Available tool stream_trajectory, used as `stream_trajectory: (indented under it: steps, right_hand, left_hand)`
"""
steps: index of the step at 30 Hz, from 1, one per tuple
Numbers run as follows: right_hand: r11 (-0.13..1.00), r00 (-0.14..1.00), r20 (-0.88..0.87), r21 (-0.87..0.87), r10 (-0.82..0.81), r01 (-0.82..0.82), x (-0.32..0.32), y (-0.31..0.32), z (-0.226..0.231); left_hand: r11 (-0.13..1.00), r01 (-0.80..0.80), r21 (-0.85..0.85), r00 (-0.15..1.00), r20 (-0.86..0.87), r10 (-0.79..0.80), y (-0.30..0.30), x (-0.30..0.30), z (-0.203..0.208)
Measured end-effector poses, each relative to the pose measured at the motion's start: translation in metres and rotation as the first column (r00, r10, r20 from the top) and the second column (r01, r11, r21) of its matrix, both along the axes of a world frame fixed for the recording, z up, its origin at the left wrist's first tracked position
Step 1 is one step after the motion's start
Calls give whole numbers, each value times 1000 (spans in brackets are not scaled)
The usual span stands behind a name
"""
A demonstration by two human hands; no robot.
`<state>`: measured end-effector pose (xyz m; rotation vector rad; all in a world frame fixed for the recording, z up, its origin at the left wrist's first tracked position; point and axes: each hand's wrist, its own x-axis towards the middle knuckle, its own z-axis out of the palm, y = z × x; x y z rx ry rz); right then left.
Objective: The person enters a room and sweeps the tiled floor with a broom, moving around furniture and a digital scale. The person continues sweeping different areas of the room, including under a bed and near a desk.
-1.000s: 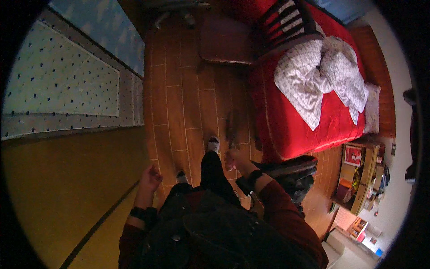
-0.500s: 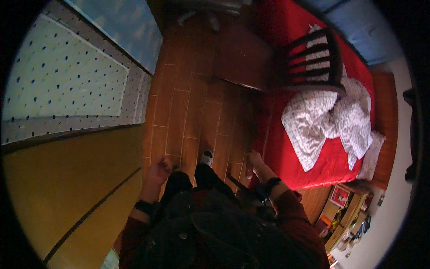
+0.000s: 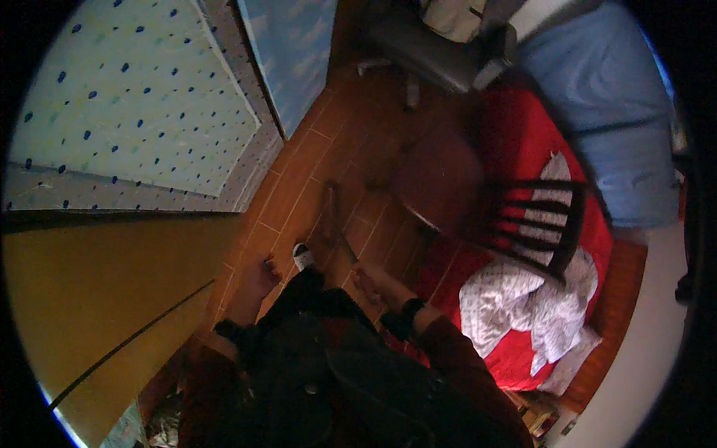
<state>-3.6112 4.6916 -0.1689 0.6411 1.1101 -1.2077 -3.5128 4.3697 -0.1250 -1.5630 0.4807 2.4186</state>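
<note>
My right hand (image 3: pixel 370 282) is closed around a long, thin stick-like thing (image 3: pixel 345 245). It reaches forward over the floor to a brownish end too blurred to name. My left hand (image 3: pixel 261 278) hangs beside the yellow-brown panel, fingers loosely bent and apart, nothing visible in it. Each wrist wears a dark band. One of my shoes (image 3: pixel 302 257), dark and white, shows between the hands on the tiled wood-look floor (image 3: pixel 317 145).
A dark wooden chair (image 3: pixel 441 179) stands ahead on the right, against a red-covered bed (image 3: pixel 515 369) with a crumpled white cloth (image 3: pixel 497 299). Further off is a grey wheeled seat (image 3: pixel 426 52). Along the left run a yellow-brown panel (image 3: pixel 112 291) and a spotted pale panel (image 3: pixel 142 97).
My view has turned and moved forward. My right hand has come inward, and the stick-like thing now points ahead over the floor. My left hand stays low on the left.
</note>
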Motion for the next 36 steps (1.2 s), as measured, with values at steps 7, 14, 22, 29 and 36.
stream_trajectory:
  steps: [7, 14, 22, 29, 36]
  right_hand:
    - [977, 946, -302, -206, -118, 56, -120, -5, 36]
    - [960, 792, -544, 137, 278, -243, -317, -26, 16]
    - [858, 778, -379, 335, 500, -389, -472, -140, 47]
    - [593, 462, -379, 408, 802, -695, -397, -203, 3]
    - [267, 202, -232, 298, 951, -916, -246, -176, -22]
  left_hand:
    - [992, -115, -47, 992, -64, 111, -39, -74, 15]
    - [897, -419, -144, 908, -58, 415, -23, -82, 5]
    - [696, -703, -146, 662, 225, 715, 105, -70, -9]
    - [489, -852, -186, 460, 177, 870, 163, -65, 45]
    - [231, -972, -46, 228, 74, 971, 259, 10, -10]
